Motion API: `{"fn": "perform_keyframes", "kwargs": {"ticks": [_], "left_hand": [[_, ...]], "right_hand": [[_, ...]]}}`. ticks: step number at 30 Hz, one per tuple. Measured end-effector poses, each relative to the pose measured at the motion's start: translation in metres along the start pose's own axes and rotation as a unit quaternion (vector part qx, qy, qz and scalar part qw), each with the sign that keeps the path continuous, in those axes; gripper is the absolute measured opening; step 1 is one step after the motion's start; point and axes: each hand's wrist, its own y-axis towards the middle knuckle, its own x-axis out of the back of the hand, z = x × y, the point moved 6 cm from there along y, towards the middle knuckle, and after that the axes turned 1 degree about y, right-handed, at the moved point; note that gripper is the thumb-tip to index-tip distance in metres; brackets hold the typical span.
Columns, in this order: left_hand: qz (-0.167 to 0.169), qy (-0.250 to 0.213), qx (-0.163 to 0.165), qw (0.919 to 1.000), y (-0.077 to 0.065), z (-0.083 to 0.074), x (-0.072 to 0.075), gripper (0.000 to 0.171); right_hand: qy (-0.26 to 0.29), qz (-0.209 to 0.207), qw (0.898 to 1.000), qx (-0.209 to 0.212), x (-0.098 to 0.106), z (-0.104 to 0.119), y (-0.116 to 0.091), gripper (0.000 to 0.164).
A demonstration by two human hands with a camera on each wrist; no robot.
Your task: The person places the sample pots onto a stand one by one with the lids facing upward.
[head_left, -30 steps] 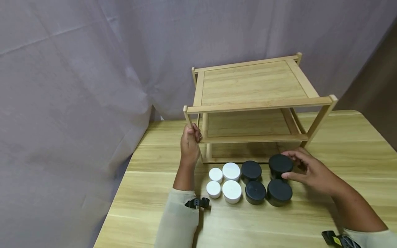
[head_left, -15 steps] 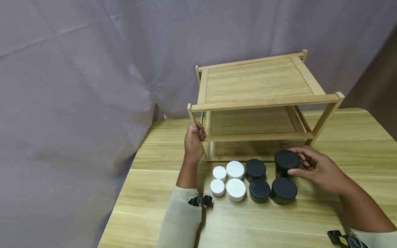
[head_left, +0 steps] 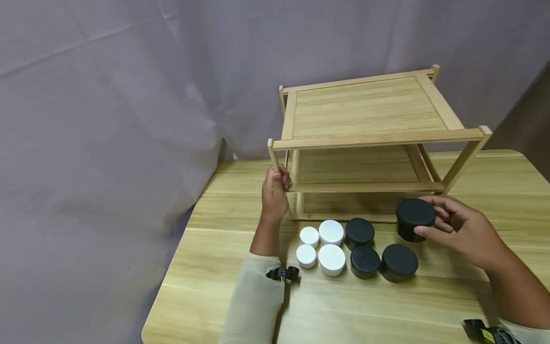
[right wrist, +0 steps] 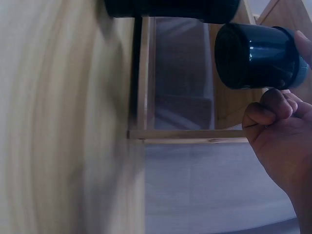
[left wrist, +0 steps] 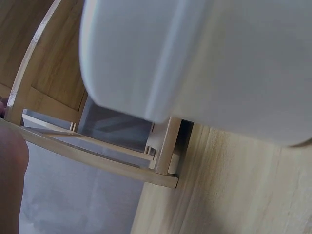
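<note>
My right hand (head_left: pixel 466 234) holds a black lidded jar (head_left: pixel 414 220) between thumb and fingers. In the right wrist view the jar (right wrist: pixel 261 57) is up off the tabletop, its base showing, and the curled lower fingers (right wrist: pixel 278 105) sit beneath it. A three-tier wooden shelf rack (head_left: pixel 365 107) stands just beyond the held jar. Its front left post is gripped by my left hand (head_left: pixel 276 191), at about the middle tier; only part of that hand shows in the left wrist view. Another black jar (head_left: pixel 399 262) stands on the table, nearer me than the held one.
Two more black jars, one behind (head_left: pixel 359 231) the other (head_left: pixel 365 260), stand left of centre. White jars in two sizes, a larger pair (head_left: pixel 332 259) and a smaller pair (head_left: pixel 306 255), continue the rows leftward on the wooden table (head_left: pixel 223 215). A grey curtain (head_left: pixel 129 119) hangs behind.
My right hand has lifted the black jar from the back row and moved it rightward and toward the rack. My left hand keeps its grip on the post; the whole view has shifted slightly.
</note>
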Motion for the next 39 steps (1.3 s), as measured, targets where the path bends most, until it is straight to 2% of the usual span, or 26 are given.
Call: {"fn": "perform_keyframes", "kwargs": {"ticks": [9,18,22,29,32,35,39], "left_hand": [[-0.016,-0.011,0.000,0.9998,0.000,0.000,-0.004,0.084],[-0.022,-0.015,0.005,0.9996,0.000,0.001,-0.004,0.086],[-0.025,-0.020,0.005,0.9995,-0.001,0.000,-0.004,0.084],[-0.028,-0.010,-0.003,0.9996,0.000,-0.001,-0.002,0.083],[-0.029,-0.019,-0.002,0.9994,0.001,0.000,-0.001,0.082],[-0.030,-0.028,0.004,0.9991,0.001,0.000,-0.002,0.082],[-0.030,-0.020,0.013,0.9993,-0.002,0.002,-0.004,0.085]], "right_hand": [[-0.004,0.020,0.999,0.044,0.011,0.037,0.001,0.066],[-0.040,0.010,0.998,0.053,0.029,0.064,0.007,0.072],[-0.030,0.013,0.999,0.036,0.035,0.068,0.010,0.074],[-0.013,0.016,0.999,-0.045,0.042,0.072,0.019,0.073],[-0.010,0.027,0.998,-0.064,0.046,0.074,0.023,0.072],[0.044,0.052,0.996,-0.058,0.050,0.078,0.028,0.071],[0.114,0.094,0.988,-0.042,0.057,0.083,0.034,0.072]]}}
